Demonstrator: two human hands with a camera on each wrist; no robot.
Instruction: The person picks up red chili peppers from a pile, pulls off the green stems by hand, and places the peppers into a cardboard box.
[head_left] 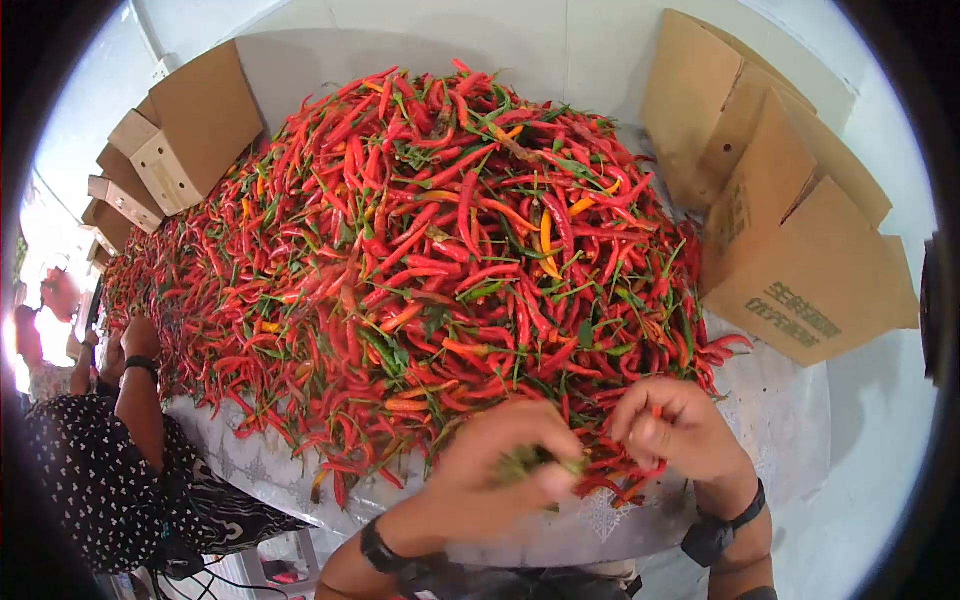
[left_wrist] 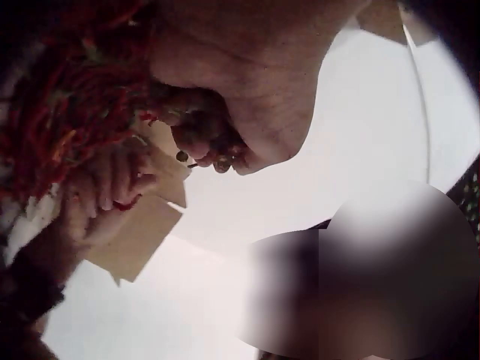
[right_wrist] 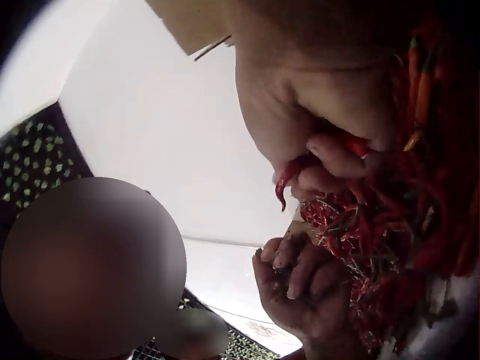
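A large heap of red chili peppers (head_left: pixel 450 230) covers the table, with some orange ones and green stems mixed in. At its near edge my left hand (head_left: pixel 495 450) curls round a bunch of green chili stems (head_left: pixel 522 462), their ends poking out by the thumb. The left wrist view shows those fingers folded in. To the right, my right hand (head_left: pixel 685 430) holds a red chili pepper (right_wrist: pixel 292 178) between thumb and fingers, its curved tip sticking out in the right wrist view. The two hands are close together but apart, above the front of the heap.
Open cardboard boxes (head_left: pixel 790 270) stand at the right of the heap, and more cardboard boxes (head_left: pixel 195 140) line its far left side. Another person (head_left: pixel 110 460) in a dark patterned top is at the left edge. Patterned cloth (head_left: pixel 600 520) shows along the table's front.
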